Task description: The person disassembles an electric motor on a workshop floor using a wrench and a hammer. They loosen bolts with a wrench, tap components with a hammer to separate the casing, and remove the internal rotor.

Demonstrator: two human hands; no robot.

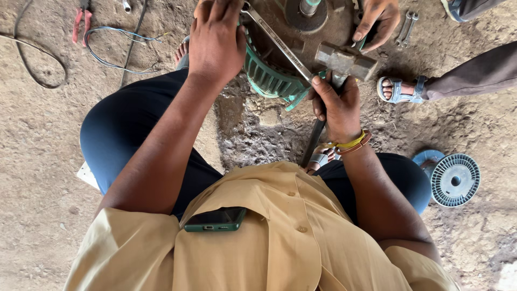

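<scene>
The hammer (344,62) has a dull, scuffed steel head on a dark matt handle. Across the motor (269,78), whose ribbed casing is green-painted cast metal, lies a bright smooth steel spanner (277,42). Under the motor, the ground (43,161) is rough, dusty earth. Right of it lies a grey plastic fan cover (455,180).

The scene is set outdoors on a bare floor of dry, pale brown packed earth (43,161), lit evenly by daylight, with soft shadows cast near the middle. The ground is marked by small stones and cracked, darker patches (253,134) at the centre. No walls, windows or furniture are seen. Towards the top left edge of the ground a loop of black cable (37,70), a thin coil of blue wire (107,48) and red-handled pliers (81,21) are left lying.
</scene>
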